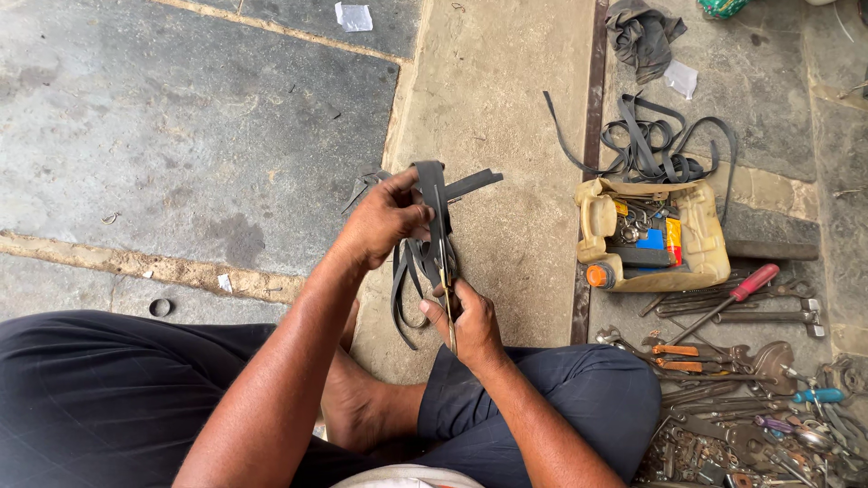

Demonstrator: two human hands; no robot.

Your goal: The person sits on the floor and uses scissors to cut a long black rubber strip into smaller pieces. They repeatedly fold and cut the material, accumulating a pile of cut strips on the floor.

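Observation:
My left hand [384, 220] pinches the top of a bundle of black rubber strips [432, 201], holding it up above the stone floor. Several strips hang down in loops between my hands. My right hand [470, 321] grips a pair of scissors [446, 280], whose thin blades run upward along the rubber strip. Both hands are close together above my crossed legs in dark trousers, with a bare foot below them.
A cut-open yellowish plastic can [653, 237] holds small parts at right. More black rubber strips [651, 140] lie behind it, and a grey cloth [640, 36] farther back. A red-handled screwdriver [734, 298], wrenches and several tools [750, 398] cover the lower right floor. A small ring [160, 307] lies left.

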